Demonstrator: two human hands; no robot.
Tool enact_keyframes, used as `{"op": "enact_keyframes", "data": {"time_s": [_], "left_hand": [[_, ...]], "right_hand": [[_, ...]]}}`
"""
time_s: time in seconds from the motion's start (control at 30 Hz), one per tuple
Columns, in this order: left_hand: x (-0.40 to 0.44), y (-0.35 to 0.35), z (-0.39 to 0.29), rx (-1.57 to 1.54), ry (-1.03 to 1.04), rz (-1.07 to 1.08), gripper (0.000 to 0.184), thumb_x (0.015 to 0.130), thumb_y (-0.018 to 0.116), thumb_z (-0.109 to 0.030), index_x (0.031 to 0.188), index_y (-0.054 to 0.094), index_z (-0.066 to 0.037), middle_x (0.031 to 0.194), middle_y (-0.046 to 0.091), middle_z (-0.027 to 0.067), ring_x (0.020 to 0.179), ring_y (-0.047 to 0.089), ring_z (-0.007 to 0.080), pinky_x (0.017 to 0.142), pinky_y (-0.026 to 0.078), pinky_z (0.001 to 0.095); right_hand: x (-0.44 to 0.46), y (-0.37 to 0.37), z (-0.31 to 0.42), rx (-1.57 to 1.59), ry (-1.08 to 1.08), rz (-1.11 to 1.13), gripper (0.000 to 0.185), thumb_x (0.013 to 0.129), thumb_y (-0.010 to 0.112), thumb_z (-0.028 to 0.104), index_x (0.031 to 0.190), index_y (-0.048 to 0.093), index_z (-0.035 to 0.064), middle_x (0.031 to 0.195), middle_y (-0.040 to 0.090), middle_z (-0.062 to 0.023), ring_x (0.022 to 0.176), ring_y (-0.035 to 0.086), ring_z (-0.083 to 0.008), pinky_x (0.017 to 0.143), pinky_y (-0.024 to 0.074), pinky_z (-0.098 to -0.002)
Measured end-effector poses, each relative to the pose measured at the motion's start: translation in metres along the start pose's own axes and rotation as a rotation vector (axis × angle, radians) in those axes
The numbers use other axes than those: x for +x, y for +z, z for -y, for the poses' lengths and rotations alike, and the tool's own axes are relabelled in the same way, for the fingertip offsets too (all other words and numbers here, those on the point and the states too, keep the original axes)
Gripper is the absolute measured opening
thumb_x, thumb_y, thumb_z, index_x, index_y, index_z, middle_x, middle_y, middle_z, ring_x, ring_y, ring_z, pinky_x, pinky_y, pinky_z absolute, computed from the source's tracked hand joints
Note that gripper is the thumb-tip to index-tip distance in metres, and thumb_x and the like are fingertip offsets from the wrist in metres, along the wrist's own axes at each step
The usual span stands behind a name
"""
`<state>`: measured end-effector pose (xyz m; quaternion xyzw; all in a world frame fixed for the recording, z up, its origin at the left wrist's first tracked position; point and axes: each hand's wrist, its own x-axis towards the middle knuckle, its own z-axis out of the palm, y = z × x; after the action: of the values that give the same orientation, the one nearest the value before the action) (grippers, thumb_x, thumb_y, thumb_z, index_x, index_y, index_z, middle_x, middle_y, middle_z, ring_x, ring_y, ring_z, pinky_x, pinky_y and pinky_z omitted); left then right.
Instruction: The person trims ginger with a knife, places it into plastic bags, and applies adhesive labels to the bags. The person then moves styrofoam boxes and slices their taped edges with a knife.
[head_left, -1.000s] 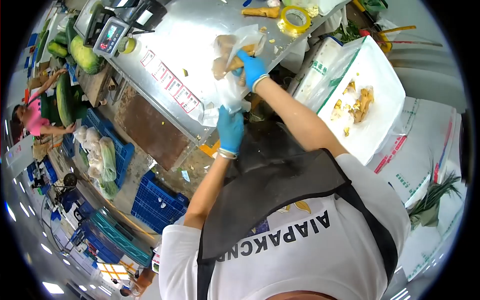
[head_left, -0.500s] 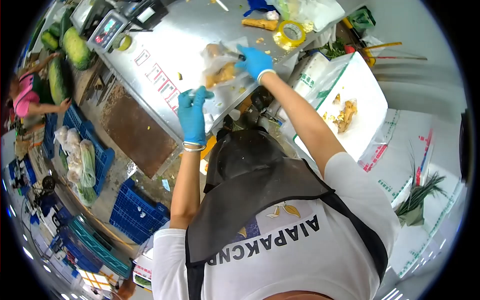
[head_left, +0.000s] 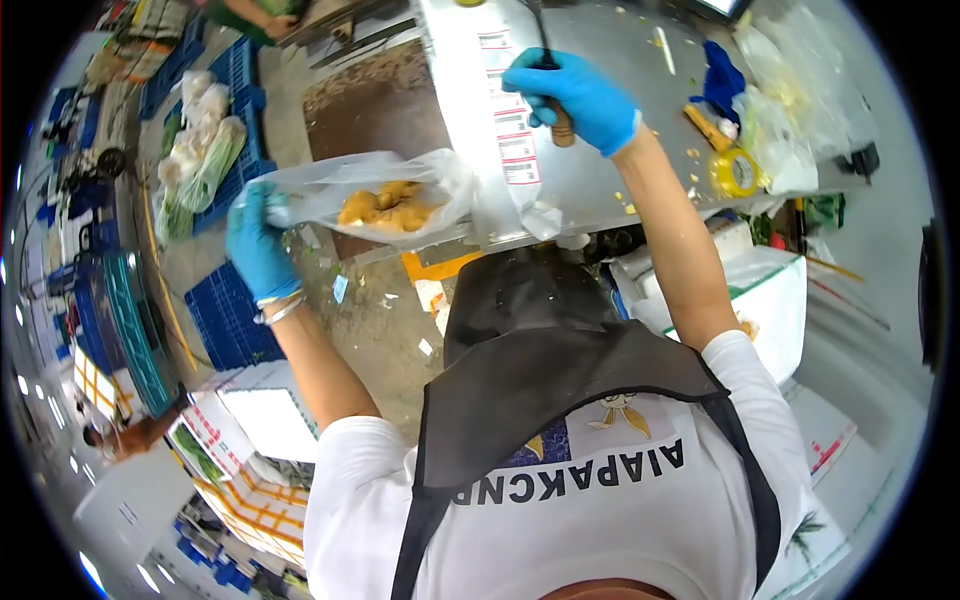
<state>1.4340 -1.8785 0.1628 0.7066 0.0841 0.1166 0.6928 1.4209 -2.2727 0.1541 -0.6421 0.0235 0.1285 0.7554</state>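
Observation:
My left hand [head_left: 258, 243], in a blue glove, grips the gathered end of a clear plastic bag [head_left: 330, 195] and holds it out past the table's edge. Knobbly yellow-brown ginger [head_left: 388, 208] lies inside the bag, whose far end is beside the metal table [head_left: 625, 110]. My right hand [head_left: 580, 95], also gloved in blue, is closed around a dark tool with a wooden end [head_left: 562, 125]. That tool is over the table, near a strip of red-and-white labels [head_left: 517, 150].
Yellow tape [head_left: 735, 174], a ginger piece [head_left: 708, 128] and a blue cloth [head_left: 720, 80] are on the table's right side. A white foam box [head_left: 775, 310] stands below it. Blue crates [head_left: 225, 318] are on the floor at left. Another person's arm [head_left: 262, 18] shows at the top.
The view has turned left. My left hand has pulled the bag of ginger off to the left, away from the table's middle. My right hand has moved apart from the bag, still holding the tool.

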Motion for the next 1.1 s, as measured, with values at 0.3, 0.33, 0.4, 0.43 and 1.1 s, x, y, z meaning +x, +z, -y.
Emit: {"op": "enact_keyframes", "data": {"time_s": [0.3, 0.33, 0.4, 0.43, 1.1], "left_hand": [[0.067, -0.058, 0.158, 0.015, -0.197, 0.070, 0.012, 0.090, 0.065, -0.013, 0.097, 0.065, -0.003, 0.083, 0.063, 0.0021, 0.068, 0.055, 0.0094, 0.061, 0.047, 0.0238], [0.076, -0.065, 0.162, -0.022, -0.162, 0.047, 0.011, 0.090, 0.064, -0.012, 0.096, 0.064, -0.003, 0.084, 0.064, 0.0026, 0.068, 0.055, 0.0097, 0.062, 0.047, 0.0240], [0.078, -0.078, 0.146, 0.016, -0.114, -0.002, 0.014, 0.091, 0.063, -0.014, 0.099, 0.062, -0.002, 0.089, 0.064, 0.0038, 0.077, 0.059, 0.0109, 0.070, 0.050, 0.0249], [0.073, -0.090, 0.151, 0.055, -0.122, 0.012, 0.015, 0.092, 0.063, -0.015, 0.100, 0.062, -0.002, 0.089, 0.065, 0.0039, 0.080, 0.060, 0.0112, 0.072, 0.050, 0.0255], [0.008, 0.031, 0.288, -0.032, -0.541, -0.145, 0.016, 0.081, 0.064, -0.004, 0.097, 0.068, -0.007, 0.076, 0.066, 0.0047, 0.068, 0.061, 0.0174, 0.069, 0.053, 0.0336]], "right_hand": [[0.068, 0.102, -0.068, -0.005, 0.265, 0.155, 0.027, 0.090, 0.063, 0.029, 0.100, 0.068, 0.0037, 0.073, 0.060, -0.0014, 0.053, 0.049, -0.0059, 0.053, 0.0444, -0.0219], [0.067, 0.100, -0.074, -0.011, 0.270, 0.128, 0.028, 0.090, 0.062, 0.029, 0.099, 0.068, 0.0036, 0.073, 0.059, -0.0011, 0.053, 0.048, -0.0059, 0.053, 0.0443, -0.0218], [0.062, 0.089, -0.078, -0.031, 0.295, 0.056, 0.028, 0.090, 0.061, 0.029, 0.099, 0.069, 0.0036, 0.072, 0.058, -0.0005, 0.054, 0.048, -0.0060, 0.052, 0.0439, -0.0218], [0.055, 0.081, -0.078, -0.045, 0.313, 0.011, 0.028, 0.090, 0.061, 0.029, 0.098, 0.069, 0.0037, 0.072, 0.057, -0.0002, 0.054, 0.048, -0.0061, 0.052, 0.0437, -0.0219], [-0.325, -0.151, -0.129, 0.321, 0.313, -0.863, 0.024, 0.088, 0.064, 0.027, 0.100, 0.070, 0.0076, 0.069, 0.049, 0.0044, 0.057, 0.045, -0.0064, 0.052, 0.0416, -0.0234]]}}
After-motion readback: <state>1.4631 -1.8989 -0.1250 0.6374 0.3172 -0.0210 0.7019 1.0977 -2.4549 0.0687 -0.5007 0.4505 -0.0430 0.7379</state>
